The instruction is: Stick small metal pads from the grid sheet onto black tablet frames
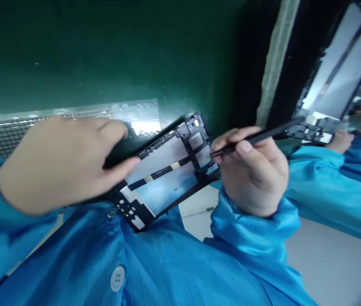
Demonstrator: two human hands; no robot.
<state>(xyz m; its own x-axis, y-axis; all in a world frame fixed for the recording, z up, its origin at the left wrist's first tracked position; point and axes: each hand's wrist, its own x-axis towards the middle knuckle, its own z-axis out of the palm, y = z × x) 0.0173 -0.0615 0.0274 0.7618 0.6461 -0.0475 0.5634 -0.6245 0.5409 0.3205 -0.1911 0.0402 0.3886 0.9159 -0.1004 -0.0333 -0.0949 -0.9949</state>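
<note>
A black phone frame (167, 170) with silvery inner plates and a dark strip across it lies tilted at the front edge of the green work surface. My left hand (69, 161) is over its left side, thumb stretched along the frame's upper left edge and fingers apart from the thumb; whether it touches the frame is hard to tell. In my right hand (253, 170) are black tweezers (257, 138), pinched between thumb and fingers, their tips at the right end of the frame.
A clear sheet (136, 117) with rows of small dark parts lies on the green mat (104, 51), partly behind my left hand. At the right, a co-worker's hand (341, 140) is beside another phone frame (342, 68). A pale strip (274, 59) runs between the work areas.
</note>
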